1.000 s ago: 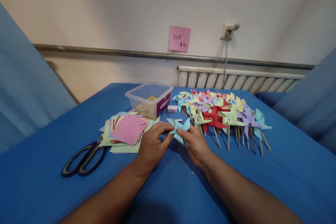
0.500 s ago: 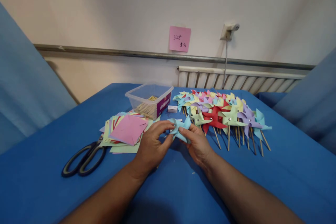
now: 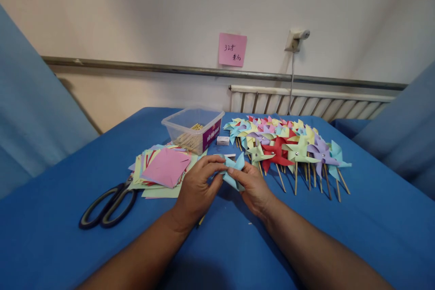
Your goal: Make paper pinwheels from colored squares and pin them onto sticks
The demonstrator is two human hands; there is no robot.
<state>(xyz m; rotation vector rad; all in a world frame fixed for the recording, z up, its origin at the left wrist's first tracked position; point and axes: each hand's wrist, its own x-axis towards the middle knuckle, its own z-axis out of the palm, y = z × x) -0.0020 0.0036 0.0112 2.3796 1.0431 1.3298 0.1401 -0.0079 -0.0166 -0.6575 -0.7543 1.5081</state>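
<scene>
Both hands meet over the middle of the blue table (image 3: 356, 235) around a light blue paper pinwheel (image 3: 235, 171). My left hand (image 3: 198, 188) pinches its left side between thumb and forefinger. From the right, my right hand (image 3: 253, 188) grips the pinwheel with its fingers closed on the folded blades. A thin wooden stick end (image 3: 201, 220) shows under my left wrist. Part of the pinwheel is hidden behind my fingers.
Several finished pinwheels on sticks (image 3: 292, 149) lie in rows to the right. A stack of coloured paper squares (image 3: 163, 167) and black scissors (image 3: 105, 206) lie left. A clear plastic box with sticks (image 3: 193, 129) and a small white box (image 3: 223, 140) stand behind.
My hands have closed in a little on the blue pinwheel and turned it slightly. A stick end now shows under my left wrist.
</scene>
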